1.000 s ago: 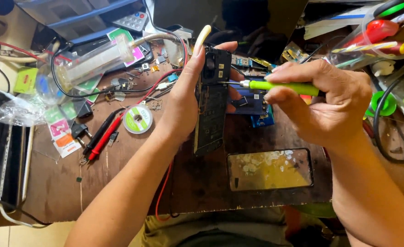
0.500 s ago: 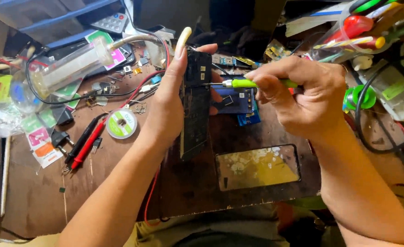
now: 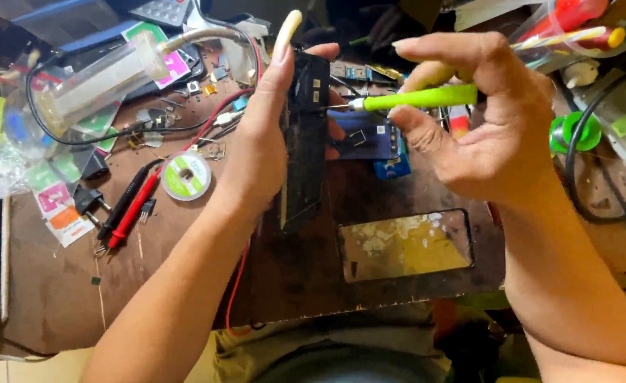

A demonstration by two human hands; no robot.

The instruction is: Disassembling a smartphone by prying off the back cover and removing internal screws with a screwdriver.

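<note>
My left hand grips the phone upright at frame centre — right fingers pinch the green screwdriver, best kept square and steady.

Phone body: black. Screwdriver: lime-green handle, silver tip. Test probes: one red, one black. Solder-wick spool: white w/ green label. Loose screen panel: black rim, yellowish blotches. Bench mat: dk brown.

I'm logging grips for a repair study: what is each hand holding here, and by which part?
The left hand grips the dark phone body by its long edges; the right hand pinches the green-handled tool on its handle.
</note>
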